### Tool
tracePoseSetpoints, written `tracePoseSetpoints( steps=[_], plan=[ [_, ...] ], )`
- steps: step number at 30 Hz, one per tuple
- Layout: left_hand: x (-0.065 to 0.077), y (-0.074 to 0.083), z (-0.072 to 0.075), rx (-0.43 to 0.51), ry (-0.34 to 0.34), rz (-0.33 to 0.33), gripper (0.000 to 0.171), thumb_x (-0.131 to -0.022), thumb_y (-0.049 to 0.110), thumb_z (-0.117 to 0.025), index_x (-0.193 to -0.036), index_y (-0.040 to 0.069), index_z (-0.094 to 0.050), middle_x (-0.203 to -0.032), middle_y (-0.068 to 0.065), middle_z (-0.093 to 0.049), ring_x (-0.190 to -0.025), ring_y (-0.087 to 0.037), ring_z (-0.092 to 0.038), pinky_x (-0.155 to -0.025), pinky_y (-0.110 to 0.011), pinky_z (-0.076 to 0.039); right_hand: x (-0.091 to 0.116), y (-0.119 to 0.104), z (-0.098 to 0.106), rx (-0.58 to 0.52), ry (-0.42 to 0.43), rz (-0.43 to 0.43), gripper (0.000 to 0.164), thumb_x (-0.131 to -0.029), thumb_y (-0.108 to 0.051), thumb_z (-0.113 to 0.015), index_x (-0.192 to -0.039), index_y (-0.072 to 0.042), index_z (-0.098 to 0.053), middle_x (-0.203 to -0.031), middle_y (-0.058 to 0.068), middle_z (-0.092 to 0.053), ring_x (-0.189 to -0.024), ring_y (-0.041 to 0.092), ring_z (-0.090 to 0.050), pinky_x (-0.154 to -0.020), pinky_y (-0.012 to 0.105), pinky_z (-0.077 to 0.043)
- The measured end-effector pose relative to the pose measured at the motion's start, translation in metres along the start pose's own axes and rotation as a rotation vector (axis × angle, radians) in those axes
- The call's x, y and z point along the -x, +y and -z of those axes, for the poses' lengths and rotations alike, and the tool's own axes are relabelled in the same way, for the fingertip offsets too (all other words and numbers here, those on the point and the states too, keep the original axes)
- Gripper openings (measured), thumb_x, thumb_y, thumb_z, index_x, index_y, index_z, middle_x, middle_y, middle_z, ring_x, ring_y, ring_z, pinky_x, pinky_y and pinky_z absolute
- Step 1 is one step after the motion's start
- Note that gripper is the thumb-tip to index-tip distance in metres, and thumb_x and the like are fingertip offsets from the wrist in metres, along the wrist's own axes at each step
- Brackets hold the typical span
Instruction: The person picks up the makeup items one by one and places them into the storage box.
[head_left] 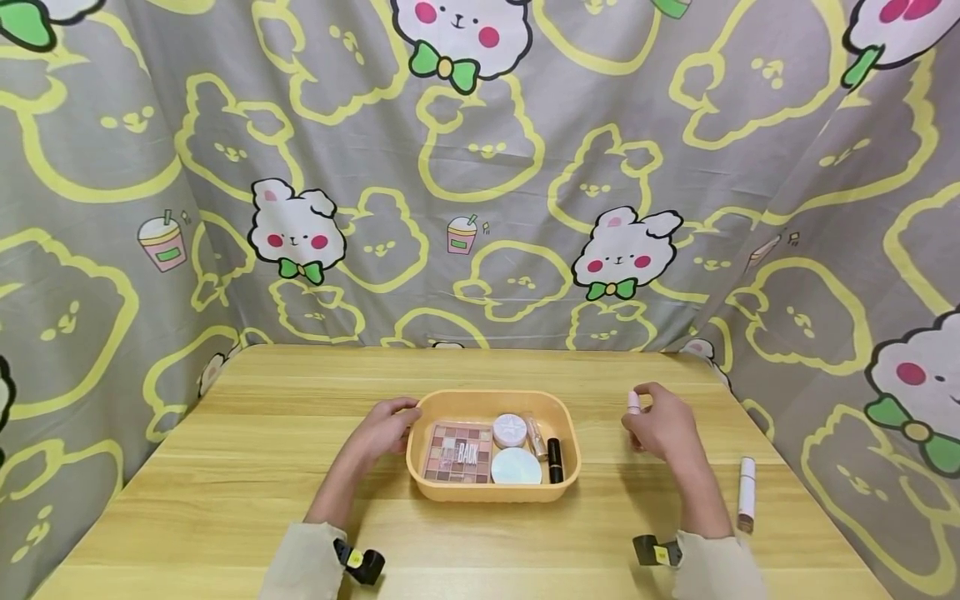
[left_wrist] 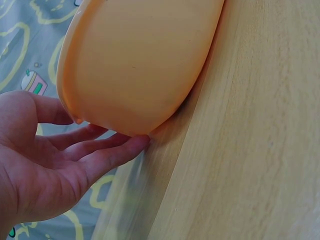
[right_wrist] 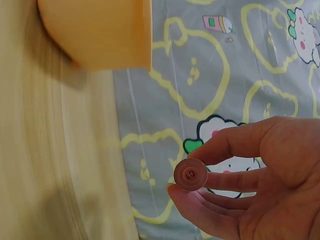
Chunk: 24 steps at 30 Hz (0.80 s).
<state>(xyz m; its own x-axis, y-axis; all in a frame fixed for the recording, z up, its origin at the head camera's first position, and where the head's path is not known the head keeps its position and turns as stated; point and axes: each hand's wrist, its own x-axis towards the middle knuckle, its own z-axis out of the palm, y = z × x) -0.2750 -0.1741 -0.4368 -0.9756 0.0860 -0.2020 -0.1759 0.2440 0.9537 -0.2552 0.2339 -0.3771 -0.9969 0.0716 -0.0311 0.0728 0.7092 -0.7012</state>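
My left hand holds the left end of a yellow-orange plastic basket. In the left wrist view, the thumb meets the rim and the fingers lie against the outer wall. The basket stands on the table with makeup inside: an eyeshadow palette, two round compacts, a small slim tube and a black lipstick tube. To the right of the basket, my right hand pinches a pale pink lip gloss tube above the table. Its round, numbered end faces the right wrist camera.
Another slim tube, white with a brownish end, lies on the wood-grain table near its right edge, beside my right forearm. A grey curtain with cartoon rabbits hangs behind the table and along both sides.
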Motion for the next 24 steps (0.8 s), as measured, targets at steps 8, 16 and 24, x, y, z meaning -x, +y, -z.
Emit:
tracePoseSetpoints(
  steps=[8,16,24],
  plan=[
    [-0.002,-0.002,0.0,0.015,0.007,0.003,0.039,-0.105,0.018,-0.049,-0.137,-0.002,-0.055,-0.122,-0.023,-0.066,-0.099,-0.023,-0.068,-0.078,-0.036,-0.06,0.002,-0.019,-0.02,-0.017,0.024,0.029,0.06,-0.084,-0.004,-0.06,-0.142,0.005,-0.047,-0.099,0.026,-0.068,-0.059,0.02,-0.067,-0.054,0.031,-0.055],
    [0.0,0.0,-0.002,0.01,-0.005,-0.008,0.04,-0.105,0.019,-0.049,-0.137,-0.003,-0.055,-0.124,-0.024,-0.065,-0.102,-0.025,-0.069,-0.079,-0.038,-0.061,0.005,-0.033,-0.032,-0.063,0.01,0.031,0.061,-0.084,-0.002,-0.06,-0.144,0.002,-0.047,-0.102,0.024,-0.066,-0.061,0.019,-0.066,-0.056,0.032,-0.058],
    [-0.001,-0.001,-0.001,0.003,0.001,-0.004,0.04,-0.105,0.019,-0.049,-0.138,-0.003,-0.055,-0.124,-0.023,-0.066,-0.102,-0.024,-0.068,-0.078,-0.035,-0.06,0.009,-0.048,-0.041,-0.083,0.002,0.053,0.061,-0.084,-0.001,-0.062,-0.144,0.002,-0.049,-0.101,0.024,-0.066,-0.064,0.022,-0.067,-0.056,0.032,-0.058]
  ],
)
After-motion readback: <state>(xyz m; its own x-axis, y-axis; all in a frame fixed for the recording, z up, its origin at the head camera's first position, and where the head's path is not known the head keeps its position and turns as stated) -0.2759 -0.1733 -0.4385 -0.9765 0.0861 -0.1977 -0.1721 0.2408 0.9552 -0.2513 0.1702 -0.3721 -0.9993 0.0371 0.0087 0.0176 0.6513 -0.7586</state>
